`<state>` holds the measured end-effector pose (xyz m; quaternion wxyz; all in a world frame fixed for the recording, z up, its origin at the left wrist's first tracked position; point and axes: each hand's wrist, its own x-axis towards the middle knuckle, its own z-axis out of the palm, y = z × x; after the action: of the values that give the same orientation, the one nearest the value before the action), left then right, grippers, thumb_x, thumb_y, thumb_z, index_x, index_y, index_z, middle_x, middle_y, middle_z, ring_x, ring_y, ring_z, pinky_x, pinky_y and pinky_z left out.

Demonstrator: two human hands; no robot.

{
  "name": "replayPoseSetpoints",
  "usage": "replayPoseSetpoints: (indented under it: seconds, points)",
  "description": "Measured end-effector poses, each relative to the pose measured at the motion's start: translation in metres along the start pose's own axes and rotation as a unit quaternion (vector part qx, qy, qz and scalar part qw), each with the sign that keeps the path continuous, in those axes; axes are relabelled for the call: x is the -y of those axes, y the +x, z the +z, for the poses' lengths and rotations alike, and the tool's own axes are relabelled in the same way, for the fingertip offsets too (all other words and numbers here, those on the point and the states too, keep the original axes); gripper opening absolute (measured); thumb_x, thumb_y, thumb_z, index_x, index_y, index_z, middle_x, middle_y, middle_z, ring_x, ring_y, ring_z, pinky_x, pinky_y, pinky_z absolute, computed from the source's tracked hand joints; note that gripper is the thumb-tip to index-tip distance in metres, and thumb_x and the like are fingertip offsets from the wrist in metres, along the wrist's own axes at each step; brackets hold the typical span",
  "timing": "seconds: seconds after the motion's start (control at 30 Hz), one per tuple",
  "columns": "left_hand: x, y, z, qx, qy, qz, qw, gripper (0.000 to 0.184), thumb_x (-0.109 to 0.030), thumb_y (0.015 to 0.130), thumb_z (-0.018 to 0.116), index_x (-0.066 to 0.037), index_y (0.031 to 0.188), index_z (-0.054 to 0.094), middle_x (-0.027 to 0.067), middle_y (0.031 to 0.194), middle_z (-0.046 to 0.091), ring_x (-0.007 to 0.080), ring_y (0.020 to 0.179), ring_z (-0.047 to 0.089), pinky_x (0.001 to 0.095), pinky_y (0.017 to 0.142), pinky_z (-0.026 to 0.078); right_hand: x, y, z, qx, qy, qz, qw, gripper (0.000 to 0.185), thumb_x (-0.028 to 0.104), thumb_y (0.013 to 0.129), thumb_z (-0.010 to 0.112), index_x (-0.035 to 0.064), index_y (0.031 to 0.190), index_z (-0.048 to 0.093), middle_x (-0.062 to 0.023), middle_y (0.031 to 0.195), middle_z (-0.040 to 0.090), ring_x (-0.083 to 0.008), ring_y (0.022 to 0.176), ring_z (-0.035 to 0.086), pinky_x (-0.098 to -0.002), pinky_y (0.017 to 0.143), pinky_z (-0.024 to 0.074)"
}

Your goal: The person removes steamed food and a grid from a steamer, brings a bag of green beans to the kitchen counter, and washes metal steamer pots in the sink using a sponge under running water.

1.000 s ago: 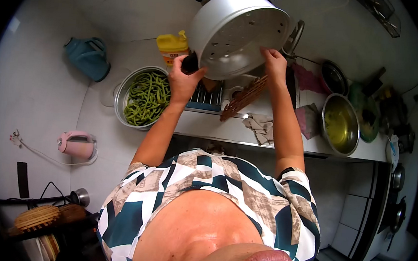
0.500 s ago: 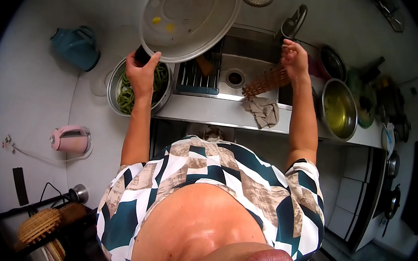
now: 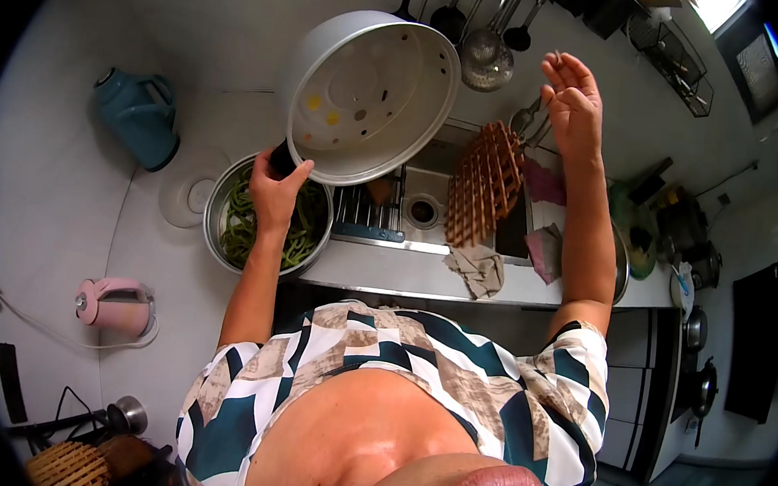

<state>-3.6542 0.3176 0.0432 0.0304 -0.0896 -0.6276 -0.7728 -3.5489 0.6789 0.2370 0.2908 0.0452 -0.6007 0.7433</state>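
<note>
My left hand (image 3: 278, 192) grips the black handle of a large metal steamer pot (image 3: 372, 105), tilted so that its inside with holes and some yellow spots shows. Below the pot, green beans (image 3: 301, 236) fill a round metal basin (image 3: 217, 220) on the counter. My right hand (image 3: 575, 107) is raised at the right of the pot, apart from it, with its fingers curled loosely and nothing visible in them. A brown lattice mat (image 3: 487, 182) leans over the sink (image 3: 421, 183), to the right of its drain.
A black rack (image 3: 367, 232) spans the sink's left part. Cloths (image 3: 478, 270) lie on the counter edge. A blue jug (image 3: 138, 118) and a pink kettle (image 3: 116, 306) are at the left. Ladles (image 3: 487, 59) hang behind the pot. Pans (image 3: 705, 387) stand at the far right.
My right hand has let go of the pot and risen to the right. The pot has swung left in my left hand. The view has shifted, and more hanging utensils show.
</note>
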Motion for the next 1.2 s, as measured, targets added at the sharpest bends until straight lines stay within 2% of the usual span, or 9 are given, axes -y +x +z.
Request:
replayPoseSetpoints:
  seconds: [0.13,0.23,0.37,0.4,0.53,0.63,0.73,0.97,1.2]
  points:
    - [0.016,0.037,-0.042,0.004,-0.018,-0.001,1.000,0.040,-0.007,0.070,0.073,0.002,0.103,0.052,0.0055,0.093,0.059,0.0119,0.080,0.056,0.0254,0.074,0.046,-0.010,0.039,0.077,0.167,-0.261,-0.205,0.929,0.066,-0.024,0.066,0.028,0.0047,0.124,0.042,-0.0131,0.129,0.044,-0.0272,0.127,0.036,-0.0395,0.102,0.0376]
    - [0.012,0.036,-0.051,0.000,-0.015,0.010,1.000,0.038,-0.008,0.070,0.074,0.002,0.100,0.053,0.0045,0.089,0.059,0.0106,0.077,0.055,0.0249,0.071,0.046,0.013,0.055,0.095,0.235,-0.613,-0.333,0.677,0.069,-0.024,0.065,0.030,0.0080,0.124,0.045,-0.0131,0.135,0.039,-0.0268,0.127,0.037,-0.0365,0.101,0.0377]
    - [0.009,0.034,-0.063,-0.035,-0.013,0.041,0.998,0.037,-0.010,0.068,0.074,0.002,0.096,0.053,0.0033,0.085,0.058,0.0107,0.074,0.053,0.0247,0.070,0.045,0.021,0.078,0.116,0.237,-0.676,-0.365,0.594,0.056,-0.016,0.075,0.045,0.0087,0.125,0.045,-0.0128,0.137,0.037,-0.0268,0.124,0.040,-0.0337,0.100,0.0392]
    - [0.013,0.036,-0.066,-0.036,-0.019,0.036,0.999,0.037,-0.010,0.067,0.074,0.002,0.095,0.053,0.0034,0.085,0.058,0.0106,0.074,0.053,0.0249,0.070,0.045,0.018,0.088,0.124,0.220,-0.662,-0.408,0.589,0.043,-0.008,0.079,0.055,0.0066,0.118,0.048,-0.0142,0.133,0.041,-0.0271,0.119,0.045,-0.0324,0.092,0.0471]
    - [0.035,0.047,-0.080,-0.041,-0.059,0.003,0.997,0.039,-0.012,0.065,0.075,0.003,0.094,0.054,0.0044,0.084,0.058,0.0108,0.074,0.053,0.0252,0.068,0.045,-0.005,0.127,0.173,0.110,-0.495,-0.367,0.780,0.019,0.000,0.076,0.065,0.0014,0.089,0.050,-0.0142,0.112,0.051,-0.0236,0.106,0.056,-0.0261,0.073,0.0563]
    - [0.053,0.046,-0.089,-0.034,-0.076,-0.020,0.996,0.039,-0.012,0.064,0.075,0.003,0.092,0.053,0.0049,0.082,0.057,0.0110,0.074,0.053,0.0256,0.068,0.045,-0.012,0.148,0.206,0.034,-0.623,-0.441,0.645,0.031,0.018,0.070,0.076,0.0015,0.068,0.050,-0.0071,0.077,0.055,-0.0162,0.064,0.056,-0.0273,0.055,0.0478]
    - [0.061,0.052,-0.096,0.006,-0.111,-0.083,0.990,0.039,-0.011,0.067,0.074,0.003,0.096,0.051,0.0069,0.082,0.057,0.0121,0.072,0.057,0.0253,0.062,0.049,-0.032,0.169,0.229,-0.005,-0.605,-0.352,0.714,0.037,0.025,0.071,0.075,0.0015,0.060,0.049,-0.0052,0.062,0.052,-0.0129,0.056,0.047,-0.0297,0.050,0.0394]
    - [0.088,0.050,-0.092,0.139,-0.155,-0.254,0.944,0.048,-0.015,0.070,0.072,0.006,0.105,0.049,0.0124,0.093,0.058,0.0200,0.077,0.062,0.0314,0.053,0.057,-0.084,0.210,0.302,-0.004,-0.485,-0.288,0.826,0.031,0.031,0.076,0.070,0.0004,0.073,0.065,-0.0043,0.064,0.056,-0.0081,0.060,0.046,-0.0246,0.058,0.0408]
    - [0.108,0.064,-0.076,0.226,-0.058,-0.204,0.951,0.046,-0.021,0.068,0.074,0.008,0.096,0.051,0.0148,0.084,0.060,0.0172,0.064,0.063,0.0286,0.048,0.055,-0.159,0.286,0.340,0.051,-0.626,-0.321,0.709,0.035,0.034,0.074,0.067,0.0032,0.091,0.067,-0.0131,0.090,0.065,-0.0279,0.083,0.061,-0.0346,0.076,0.0467]
